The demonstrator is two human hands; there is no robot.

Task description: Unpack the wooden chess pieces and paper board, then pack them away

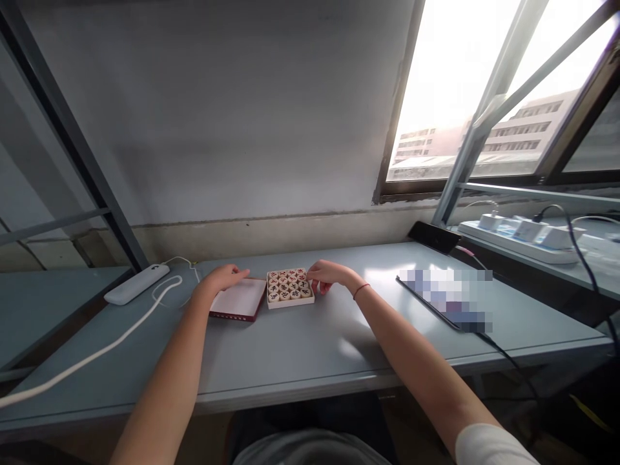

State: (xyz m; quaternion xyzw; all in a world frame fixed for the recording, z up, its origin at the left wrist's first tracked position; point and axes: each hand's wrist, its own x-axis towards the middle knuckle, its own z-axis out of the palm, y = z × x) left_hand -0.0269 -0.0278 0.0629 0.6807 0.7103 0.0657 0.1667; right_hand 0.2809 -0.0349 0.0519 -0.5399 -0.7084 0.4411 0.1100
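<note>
A shallow white box (pixel 290 305) on the desk holds rows of round Chinese chess pieces (pixel 289 286). The back rows carry red characters, and the front rows black. To its left lies the dark red box lid (pixel 237 316), its pale inside facing up. My left hand (pixel 225 278) grips the lid at its back left corner, thumb over the rim. At the right side of the box, my right hand (pixel 330 274) has its fingers curled against the edge; its fingertips are partly hidden.
A white power strip (pixel 137 283) with a cable (pixel 97 355) lies on the left. On the right are a tablet-like device (pixel 436 300), its screen blurred out, and a dark case (pixel 434 237). Metal posts (pixel 121 232) flank the desk (pixel 290 355); another power strip (pixel 518 242) sits beyond.
</note>
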